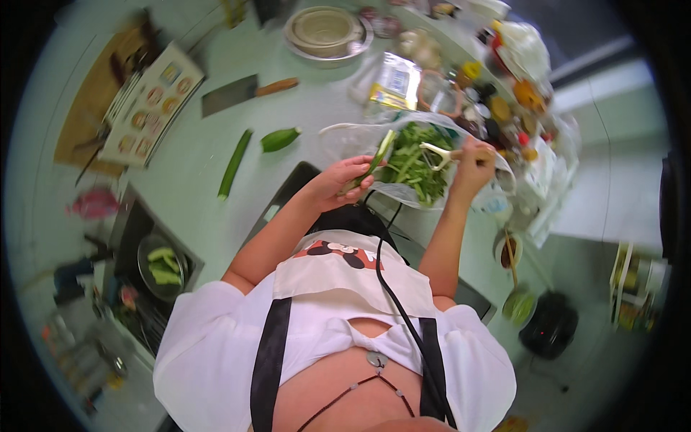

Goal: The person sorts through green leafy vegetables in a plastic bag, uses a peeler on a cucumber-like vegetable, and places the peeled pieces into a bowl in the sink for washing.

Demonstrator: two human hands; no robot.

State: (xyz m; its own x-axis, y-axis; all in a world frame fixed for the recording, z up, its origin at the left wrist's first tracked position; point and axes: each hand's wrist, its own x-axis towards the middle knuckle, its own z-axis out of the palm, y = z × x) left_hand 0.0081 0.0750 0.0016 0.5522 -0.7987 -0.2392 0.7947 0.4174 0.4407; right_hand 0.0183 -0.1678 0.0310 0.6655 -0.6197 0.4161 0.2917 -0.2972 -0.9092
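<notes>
My left hand [349, 180] is closed round a slim cucumber [379, 155], which tilts up to the right and has a pale peeled strip along it. In my right hand [475, 167] is a white peeler [436, 154], its head over the bag and apart from the cucumber. Below both hands a clear plastic bag [403, 193] lies spread, filled with green peelings and leafy scraps [419, 162]. To the left on the counter lie a whole dark green cucumber [235, 164] and a shorter, thicker green piece [281, 139].
A cleaver [234, 95] with a wooden handle lies beyond the cucumbers. Stacked bowls [325, 32] stand at the back; bottles and jars [489, 108] crowd the right. At left, a sink [191, 270] holds a bowl of green pieces [164, 268]. A black cable [385, 281] hangs before me.
</notes>
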